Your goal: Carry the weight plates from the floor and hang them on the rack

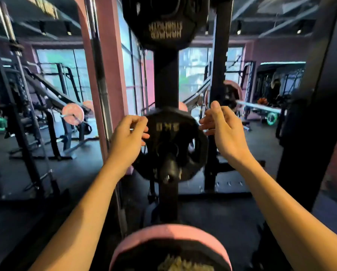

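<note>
Plate (173, 145) is seen hung on the peg (168, 169) of the rack post (166, 79). Left hand (127, 136) and right hand (221, 132) are loosely curled beside its rim, grasping nothing. If not seated fully, it may slide off.

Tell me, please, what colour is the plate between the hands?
Black, seen in the head view: the plate.

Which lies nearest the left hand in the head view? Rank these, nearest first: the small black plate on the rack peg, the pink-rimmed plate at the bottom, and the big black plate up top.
1. Small black plate on the rack peg: just right of the left hand, almost touching its fingertips.
2. Pink-rimmed plate: well below the hand, at the bottom edge.
3. Big black plate: high above, at the top of the post.
</note>
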Demonstrator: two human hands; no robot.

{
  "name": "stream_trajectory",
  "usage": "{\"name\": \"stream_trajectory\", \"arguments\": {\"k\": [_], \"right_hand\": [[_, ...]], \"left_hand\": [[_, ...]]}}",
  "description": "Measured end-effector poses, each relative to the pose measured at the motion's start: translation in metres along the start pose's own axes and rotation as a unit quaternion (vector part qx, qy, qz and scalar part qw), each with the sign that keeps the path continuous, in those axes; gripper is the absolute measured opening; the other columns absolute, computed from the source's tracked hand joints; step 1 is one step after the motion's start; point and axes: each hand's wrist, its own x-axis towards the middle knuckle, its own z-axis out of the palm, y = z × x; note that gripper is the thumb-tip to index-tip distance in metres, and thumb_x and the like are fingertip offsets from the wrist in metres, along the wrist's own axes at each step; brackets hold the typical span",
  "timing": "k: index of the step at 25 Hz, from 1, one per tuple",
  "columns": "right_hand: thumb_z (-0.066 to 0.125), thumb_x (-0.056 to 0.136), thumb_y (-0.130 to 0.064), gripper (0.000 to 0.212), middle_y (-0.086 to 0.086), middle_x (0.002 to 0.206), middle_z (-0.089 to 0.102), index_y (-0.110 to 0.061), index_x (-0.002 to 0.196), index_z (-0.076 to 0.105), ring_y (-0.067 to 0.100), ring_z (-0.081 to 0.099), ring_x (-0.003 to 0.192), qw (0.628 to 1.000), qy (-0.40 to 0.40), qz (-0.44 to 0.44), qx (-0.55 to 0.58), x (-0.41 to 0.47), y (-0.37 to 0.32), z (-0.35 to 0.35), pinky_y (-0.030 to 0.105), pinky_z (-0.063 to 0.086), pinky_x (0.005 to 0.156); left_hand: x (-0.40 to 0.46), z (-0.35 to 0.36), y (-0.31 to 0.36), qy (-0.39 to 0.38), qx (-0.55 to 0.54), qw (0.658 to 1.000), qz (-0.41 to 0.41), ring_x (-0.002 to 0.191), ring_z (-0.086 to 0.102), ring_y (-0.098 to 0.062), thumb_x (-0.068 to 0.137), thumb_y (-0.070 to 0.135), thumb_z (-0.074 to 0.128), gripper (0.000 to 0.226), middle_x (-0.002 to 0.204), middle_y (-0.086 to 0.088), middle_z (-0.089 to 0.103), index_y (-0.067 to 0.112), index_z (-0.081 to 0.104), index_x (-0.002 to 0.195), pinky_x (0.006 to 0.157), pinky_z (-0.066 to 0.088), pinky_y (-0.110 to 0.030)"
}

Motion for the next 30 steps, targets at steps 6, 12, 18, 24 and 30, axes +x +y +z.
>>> {"name": "stream_trajectory", "arguments": {"k": [6, 12, 18, 24, 30], "right_hand": [[0.048, 0.088, -0.063, 0.039, -0.001, 0.075, 0.072, -0.03, 0.076, 0.064, 0.013, 0.067, 0.069, 0.988, 0.001, 0.151, -0.019, -0.165, 0.094, -0.043, 0.035, 0.049, 0.066], [0.044, 0.088, -0.066, 0.046, -0.008, 0.072, 0.071, -0.026, 0.073, 0.063, 0.009, 0.066, 0.069, 0.932, 0.013, 0.341, -0.12, -0.338, 0.171, -0.093, 0.039, 0.051, 0.07], [0.043, 0.096, -0.055, 0.055, 0.005, 0.073, 0.069, -0.007, 0.077, 0.06, 0.02, 0.064, 0.069, 0.823, 0.015, 0.527, -0.213, -0.49, 0.199, -0.133, 0.037, 0.049, 0.066], [0.047, 0.102, -0.034, 0.033, 0.008, 0.071, 0.061, -0.011, 0.081, 0.057, 0.021, 0.055, 0.057, 0.65, 0.111, 0.74, -0.131, -0.635, 0.162, -0.162, 0.025, 0.041, 0.052], [0.049, 0.101, -0.025, 0.034, 0.011, 0.064, 0.057, -0.011, 0.07, 0.053, 0.023, 0.052, 0.049, 0.534, 0.282, 0.787, -0.127, -0.785, 0.078, -0.177, 0.022, 0.039, 0.047]], "left_hand": [[-0.187, -0.002, -0.089, 0.003, 0.014, 0.986, -0.166, 0.067, 0.067, -0.001, 0.096, 0.038, 0.054, 0.017, 0.075, 0.013, 0.071, 0.035, 0.066, 0.084, 0.052, 0.05, -0.014], [-0.362, -0.02, -0.174, -0.143, 0.138, 0.901, -0.385, 0.076, 0.066, -0.013, 0.102, 0.036, 0.051, 0.018, 0.086, 0.003, 0.067, 0.029, 0.063, 0.091, 0.068, 0.05, -0.029], [-0.462, -0.036, -0.228, -0.313, 0.207, 0.752, -0.542, 0.066, 0.054, -0.018, 0.104, 0.03, 0.047, 0.028, 0.079, -0.006, 0.058, 0.007, 0.06, 0.095, 0.056, 0.04, -0.028], [-0.511, -0.051, -0.251, -0.509, 0.282, 0.557, -0.593, 0.055, 0.041, -0.016, 0.105, 0.028, 0.044, 0.022, 0.07, -0.005, 0.047, 0.012, 0.05, 0.091, 0.05, 0.031, -0.025], [-0.54, -0.006, -0.257, -0.731, 0.375, 0.402, -0.404, 0.046, 0.03, -0.015, 0.104, 0.023, 0.041, 0.023, 0.061, -0.003, 0.039, 0.015, 0.043, 0.082, 0.046, 0.021, -0.021]]}}
